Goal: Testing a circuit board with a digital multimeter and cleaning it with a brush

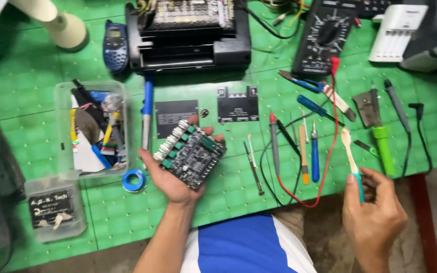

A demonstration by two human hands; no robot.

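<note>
Green matting covers the surface [238, 182], strewn with tools. Left hand [170, 177] cradles a dark circuit board [190, 154] flat on its palm, fingers curled round the edges, the board's long axis running up-left. Right hand [373, 210], well apart to the right, pinches a small brush [351, 154], bristles upright and angled slightly toward the board.

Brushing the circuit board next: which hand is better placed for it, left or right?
Right, most likely. The right hand holds the small brush bristles up, free above the table edge. The left hand is busy cradling the circuit board face up in its palm.
</note>
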